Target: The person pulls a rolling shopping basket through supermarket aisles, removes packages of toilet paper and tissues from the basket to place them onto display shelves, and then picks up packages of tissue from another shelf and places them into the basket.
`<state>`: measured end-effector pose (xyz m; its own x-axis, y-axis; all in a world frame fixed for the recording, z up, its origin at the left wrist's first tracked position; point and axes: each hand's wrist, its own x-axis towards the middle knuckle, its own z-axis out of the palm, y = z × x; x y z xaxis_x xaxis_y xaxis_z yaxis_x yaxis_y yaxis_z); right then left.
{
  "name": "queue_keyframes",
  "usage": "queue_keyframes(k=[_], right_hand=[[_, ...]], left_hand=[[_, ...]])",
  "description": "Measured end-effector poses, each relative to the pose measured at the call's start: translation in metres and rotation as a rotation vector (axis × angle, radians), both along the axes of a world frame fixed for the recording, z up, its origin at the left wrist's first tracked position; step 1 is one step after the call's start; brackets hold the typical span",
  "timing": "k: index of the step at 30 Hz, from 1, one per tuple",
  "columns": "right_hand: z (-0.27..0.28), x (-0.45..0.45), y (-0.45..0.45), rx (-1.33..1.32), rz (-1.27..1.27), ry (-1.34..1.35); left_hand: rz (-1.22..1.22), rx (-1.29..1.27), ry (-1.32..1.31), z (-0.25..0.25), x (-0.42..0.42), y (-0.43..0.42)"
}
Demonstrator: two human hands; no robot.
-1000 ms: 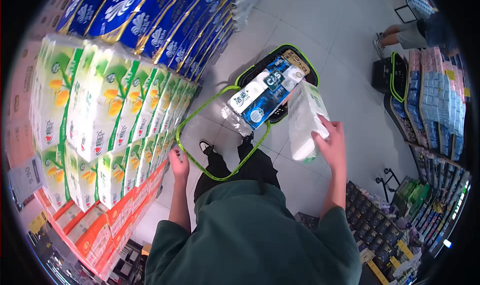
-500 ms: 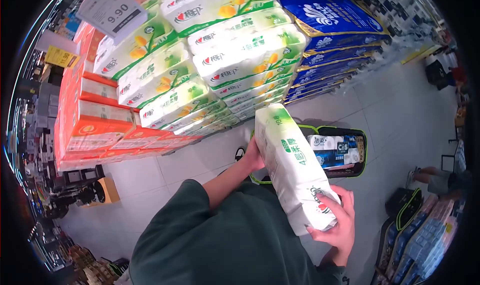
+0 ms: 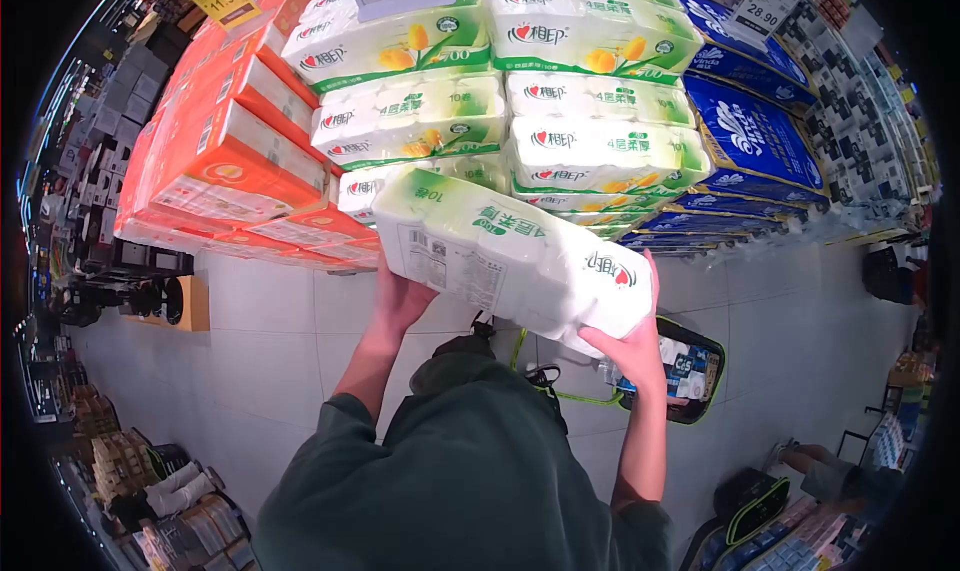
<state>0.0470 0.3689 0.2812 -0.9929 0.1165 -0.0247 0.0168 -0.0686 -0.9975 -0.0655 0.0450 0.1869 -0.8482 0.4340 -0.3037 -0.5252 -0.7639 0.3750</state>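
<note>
A white and green pack of toilet paper rolls point(image 3: 510, 256) is held between both hands in front of the stack, tilted with its right end lower. My left hand point(image 3: 402, 296) supports its left end from below, the fingers mostly hidden behind the pack. Around the right end wraps my right hand point(image 3: 632, 343), its thumb on the near face. Behind the pack rises a stack of matching toilet paper packs point(image 3: 600, 151), its lower layers partly covered by the held one.
Orange packs point(image 3: 240, 151) stand left of the stack, blue packs point(image 3: 755, 136) right of it. Price signs point(image 3: 770, 6) hang above. A shopping basket point(image 3: 700, 401) holding a blue and white pack sits on the floor at my right. Another person's leg point(image 3: 815, 466) shows at lower right.
The toilet paper pack has risen towards the stack and turned from steep to nearly level, showing its printed back. My view has swung to face the shelves more squarely.
</note>
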Motion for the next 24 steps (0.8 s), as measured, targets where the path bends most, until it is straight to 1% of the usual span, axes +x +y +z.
queue_keyframes(k=[1, 2, 3, 4, 5, 6, 7, 8, 9, 10, 11, 13, 14, 15, 16, 17, 18, 19, 20, 22, 23, 24], right_hand=[[0.006, -0.015, -0.01, 0.002, 0.014, 0.002], [0.012, -0.028, -0.018, 0.085, 0.102, -0.005], [0.016, -0.042, -0.026, 0.17, 0.191, -0.01], [0.018, -0.055, -0.034, 0.175, 0.203, -0.009], [0.02, -0.068, -0.041, 0.492, 0.24, 0.161], [0.021, -0.08, -0.047, 0.805, 0.277, 0.334], [0.013, -0.091, -0.05, 0.805, 0.291, 0.332], [-0.001, -0.102, -0.052, 1.042, 0.257, 0.491], [-0.01, -0.108, -0.055, 1.275, 0.219, 0.652], [-0.012, -0.111, -0.066, 1.185, 0.103, 0.727], [-0.017, -0.115, -0.072, 1.183, 0.119, 0.722], [-0.026, -0.129, -0.083, 1.162, -0.152, 0.645], [-0.025, -0.134, -0.087, 1.182, -0.159, 0.532], [-0.025, -0.137, -0.089, 1.186, -0.153, 0.525], [-0.026, -0.139, -0.09, 1.009, -0.043, 0.265], [-0.026, -0.142, -0.091, 0.821, 0.062, 0.01], [-0.021, -0.145, -0.091, 0.925, 0.167, -0.033], [-0.017, -0.146, -0.09, 0.926, 0.168, -0.04], [-0.014, -0.146, -0.089, 0.851, 0.226, -0.03], [-0.005, -0.144, -0.082, 0.673, 0.384, -0.043], [0.004, -0.141, -0.086, 0.674, 0.386, -0.047], [0.015, -0.137, -0.092, 0.568, 0.372, 0.058]], left_hand=[[0.062, -0.093, -0.037, 0.003, -0.005, -0.021], [0.076, -0.089, -0.038, -0.001, -0.011, -0.049], [0.107, -0.012, 0.002, -0.009, -0.016, -0.08], [0.136, 0.065, 0.043, 0.005, -0.021, -0.087], [0.22, -0.075, 0.085, 0.021, -0.023, -0.095], [0.204, -0.15, 0.155, 0.016, -0.028, -0.114], [0.187, -0.228, 0.223, 0.017, -0.032, -0.132], [0.196, -0.228, 0.213, 0.013, -0.036, -0.14], [0.212, -0.229, 0.182, 0.019, -0.04, -0.142], [0.228, -0.23, 0.151, 0.028, -0.045, -0.142], [0.242, -0.23, 0.117, 0.037, -0.048, -0.143], [0.261, -0.229, 0.059, 0.044, -0.056, -0.145], [0.261, -0.227, 0.05, 0.034, -0.056, -0.154], [0.224, -0.353, 0.11, 0.027, -0.056, -0.164], [0.185, -0.479, 0.172, 0.021, -0.057, -0.171], [0.183, -0.477, 0.165, 0.015, -0.059, -0.175], [0.226, -0.451, 0.196, 0.031, -0.061, -0.165], [0.27, -0.424, 0.227, 0.047, -0.064, -0.156], [0.267, -0.423, 0.218, 0.058, -0.068, -0.151], [0.262, -0.38, 0.325, 0.074, -0.079, -0.147], [0.262, -0.379, 0.32, 0.075, -0.082, -0.148], [0.245, -0.373, 0.305, 0.075, -0.086, -0.149]])
